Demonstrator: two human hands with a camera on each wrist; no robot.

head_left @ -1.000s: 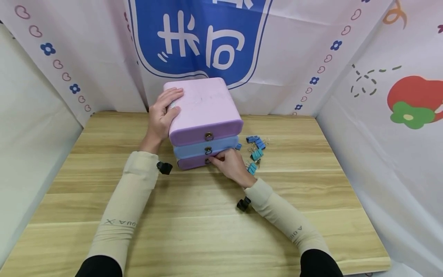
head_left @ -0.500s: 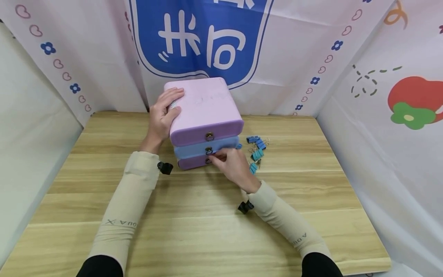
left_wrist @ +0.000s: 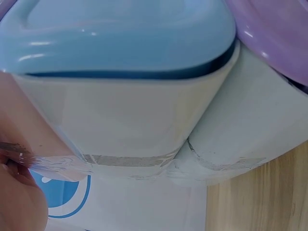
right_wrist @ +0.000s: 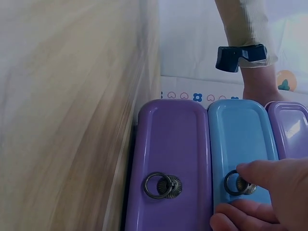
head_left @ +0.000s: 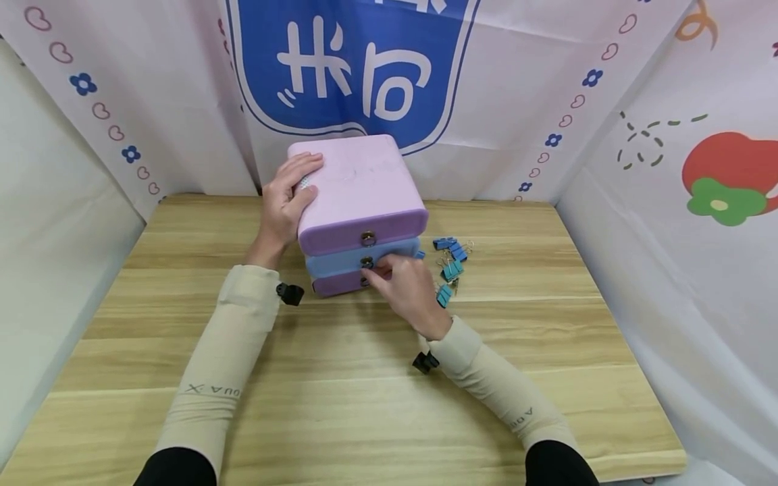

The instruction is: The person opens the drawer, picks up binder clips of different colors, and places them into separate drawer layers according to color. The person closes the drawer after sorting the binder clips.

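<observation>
A three-tier drawer box [head_left: 358, 182] stands at the back of the table, its drawers all closed. The top and bottom fronts are purple; the middle front [right_wrist: 240, 130] is blue. My left hand [head_left: 283, 199] lies against the upper left side, fingers and thumb over the top edge. At the blue front, my right hand [head_left: 408, 287] touches the ring pull [right_wrist: 231, 186] with the thumb. Its other fingers bend below, apart from the thumb. The bottom drawer's ring pull [right_wrist: 156, 185] hangs free in the right wrist view. The left wrist view shows the box's pale side wall [left_wrist: 120, 120].
Several blue and teal binder clips [head_left: 452, 270] lie right of the box, beside my right hand. The wooden table [head_left: 340, 405] is bounded by a printed cloth backdrop [head_left: 498, 101] behind and white cloth at the sides.
My right hand has moved up from the bottom drawer's ring pull to the blue middle drawer's ring pull. My left hand and the box look unmoved.
</observation>
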